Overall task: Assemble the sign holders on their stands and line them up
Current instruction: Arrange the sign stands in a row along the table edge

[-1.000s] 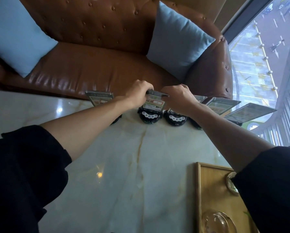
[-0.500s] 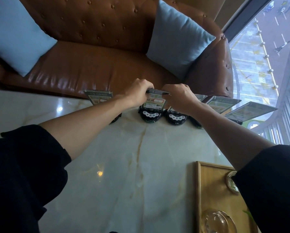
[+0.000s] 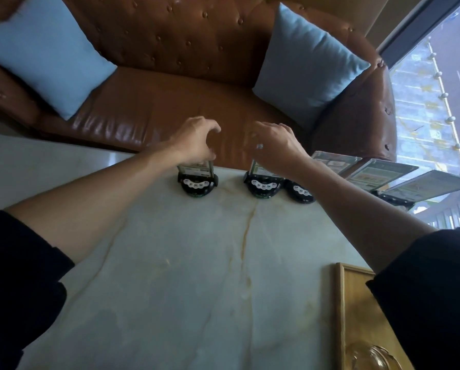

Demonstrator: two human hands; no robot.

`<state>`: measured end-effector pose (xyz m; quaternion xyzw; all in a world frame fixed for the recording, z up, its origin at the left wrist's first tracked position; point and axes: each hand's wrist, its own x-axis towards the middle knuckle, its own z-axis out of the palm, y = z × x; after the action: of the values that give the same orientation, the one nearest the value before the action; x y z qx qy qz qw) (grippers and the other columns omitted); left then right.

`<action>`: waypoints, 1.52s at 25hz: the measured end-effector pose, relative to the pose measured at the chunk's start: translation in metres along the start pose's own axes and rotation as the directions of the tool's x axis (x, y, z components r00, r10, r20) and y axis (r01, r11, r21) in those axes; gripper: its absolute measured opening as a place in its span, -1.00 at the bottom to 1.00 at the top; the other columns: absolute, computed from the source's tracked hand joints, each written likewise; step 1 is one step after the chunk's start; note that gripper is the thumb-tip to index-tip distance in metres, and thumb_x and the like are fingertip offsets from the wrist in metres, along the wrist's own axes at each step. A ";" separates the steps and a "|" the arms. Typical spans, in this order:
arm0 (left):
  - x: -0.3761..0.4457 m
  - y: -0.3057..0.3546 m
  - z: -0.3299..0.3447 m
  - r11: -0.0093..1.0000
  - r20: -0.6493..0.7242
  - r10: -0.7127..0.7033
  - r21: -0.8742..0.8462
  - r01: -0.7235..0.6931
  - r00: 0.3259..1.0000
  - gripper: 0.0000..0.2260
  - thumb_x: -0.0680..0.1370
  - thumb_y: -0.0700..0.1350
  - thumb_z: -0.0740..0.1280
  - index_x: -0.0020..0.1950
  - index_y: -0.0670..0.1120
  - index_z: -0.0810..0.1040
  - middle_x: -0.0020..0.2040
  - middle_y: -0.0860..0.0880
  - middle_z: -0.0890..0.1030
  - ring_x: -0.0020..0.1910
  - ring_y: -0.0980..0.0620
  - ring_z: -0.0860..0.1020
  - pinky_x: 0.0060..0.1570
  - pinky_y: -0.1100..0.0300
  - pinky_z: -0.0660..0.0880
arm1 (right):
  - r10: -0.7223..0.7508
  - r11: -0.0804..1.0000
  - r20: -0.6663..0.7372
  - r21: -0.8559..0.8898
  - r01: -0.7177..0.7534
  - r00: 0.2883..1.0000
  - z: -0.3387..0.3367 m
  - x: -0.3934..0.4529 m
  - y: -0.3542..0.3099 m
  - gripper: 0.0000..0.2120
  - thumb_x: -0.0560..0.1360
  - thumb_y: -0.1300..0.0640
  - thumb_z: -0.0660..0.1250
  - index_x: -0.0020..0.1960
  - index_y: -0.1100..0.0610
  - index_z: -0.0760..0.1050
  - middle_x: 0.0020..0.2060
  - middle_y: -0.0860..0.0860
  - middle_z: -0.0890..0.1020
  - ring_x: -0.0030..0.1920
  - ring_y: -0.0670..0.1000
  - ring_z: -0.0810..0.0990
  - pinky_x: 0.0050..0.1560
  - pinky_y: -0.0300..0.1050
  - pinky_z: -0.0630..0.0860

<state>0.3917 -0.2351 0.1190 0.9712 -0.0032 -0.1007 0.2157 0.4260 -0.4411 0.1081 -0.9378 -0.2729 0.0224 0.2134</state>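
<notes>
Left hand (image 3: 194,140): at about 11 o'clock from the table's middle, hovering over the leftmost stand, fingers curled loosely and spread, gripping nothing; the heel of the hand covers the top of the sign below it.
Right hand (image 3: 275,145): at about 1 o'clock, over the next stand along, fingers loosely bent and apart, clamped on nothing that can be seen.
Leftmost stand (image 3: 197,185): black rounded base with a row of white buttons, at the table's far edge, 12 o'clock; a clear sign holder (image 3: 195,170) stands in it.
Second stand (image 3: 262,186): same kind, at 1 o'clock, apart from the first with a gap of bare table between; a sign rises from it under the right wrist.
Third stand (image 3: 301,192): touching or just beside the second, partly hidden by the right forearm.
Other sign holders (image 3: 378,174): three more fan out toward 2 o'clock along the far edge, tilted back.
Table (image 3: 197,263): pale marble with tan veins.
Wooden tray (image 3: 357,316): at 4 o'clock, near corner.
Sofa (image 3: 183,84): brown leather, beyond the table, with two blue cushions (image 3: 44,52).
</notes>
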 end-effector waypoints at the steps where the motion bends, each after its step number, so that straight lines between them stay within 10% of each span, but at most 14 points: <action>1: -0.006 -0.011 -0.002 0.999 0.010 -0.024 0.021 0.024 1.000 -0.46 0.37 -0.15 0.57 0.33 -0.09 0.53 0.25 -0.13 0.54 0.26 -0.11 0.49 0.06 0.19 0.35 | -0.007 1.000 0.023 -0.001 0.008 1.000 0.008 0.007 -0.014 -0.71 0.45 -0.08 0.19 0.08 0.00 0.54 -0.07 -0.05 0.67 0.00 0.08 0.63 0.17 0.13 0.46; 6: -0.030 -0.058 -0.008 0.998 0.002 -0.049 0.044 0.049 0.999 -0.79 0.45 -0.17 0.46 0.08 -0.08 0.65 0.04 -0.09 0.68 0.04 -0.10 0.61 -0.08 0.10 0.53 | -0.066 0.990 0.242 -0.106 0.094 0.968 0.049 0.031 -0.054 -0.93 0.54 0.01 0.26 0.00 -0.05 0.48 -0.17 -0.15 0.55 -0.04 0.04 0.60 0.25 0.14 0.34; 12: -0.028 -0.059 -0.004 0.997 -0.090 -0.012 -0.071 0.005 0.996 -0.94 0.50 -0.23 0.39 -0.16 -0.11 0.62 -0.24 -0.07 0.58 -0.17 -0.11 0.56 -0.29 0.17 0.23 | 0.015 0.999 0.174 -0.051 -0.006 0.985 0.044 0.032 -0.057 -0.88 0.52 0.08 0.27 -0.09 0.08 0.56 -0.20 0.05 0.64 -0.07 0.16 0.58 0.17 0.08 0.38; 38: 0.007 -0.024 0.016 0.985 -0.057 0.132 -0.102 -0.138 0.990 -0.90 0.54 -0.18 0.41 0.02 -0.14 0.67 -0.04 -0.10 0.71 -0.05 -0.08 0.61 -0.21 0.17 0.36 | 0.074 0.994 0.119 -0.095 -0.063 0.990 0.014 0.014 -0.018 -0.86 0.53 0.11 0.29 0.00 0.05 0.61 -0.34 -0.09 0.45 -0.20 0.03 0.40 -0.03 -0.04 0.31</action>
<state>0.3948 -0.2200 0.0933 0.9583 -0.0583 -0.0614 0.2729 0.4272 -0.4146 0.1042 -0.9522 -0.2537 0.0748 0.1527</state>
